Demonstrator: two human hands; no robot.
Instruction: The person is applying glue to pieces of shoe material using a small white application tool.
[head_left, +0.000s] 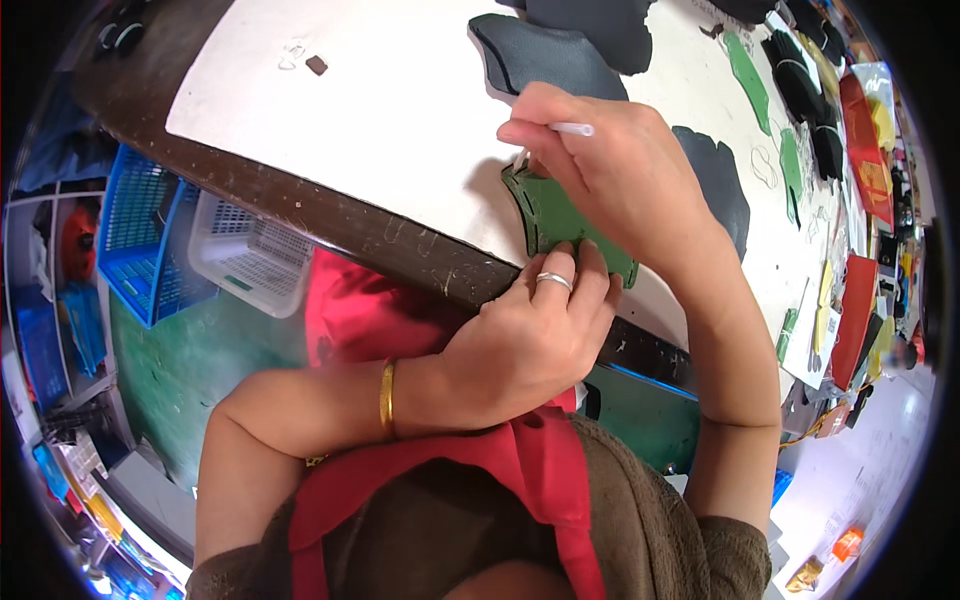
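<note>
Head: two hands (pixel 530 335); one white stick (pixel 572 129)

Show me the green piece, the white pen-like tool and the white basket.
Green piece (pixel 550 209): head view, on its bare face.
White pen-like tool (pixel 574 129): head view, on its upper end.
White basket (pixel 266 290): head view, on its wall.

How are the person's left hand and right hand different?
The left hand rests its fingertips on the green piece, while the right hand grips a thin white stick.
The left hand wears a silver ring; no ring shows on the right hand.
The left wrist has a gold bracelet; the right wrist looks bare.
Neither hand wears a glove, and both are at the same green piece.
</note>
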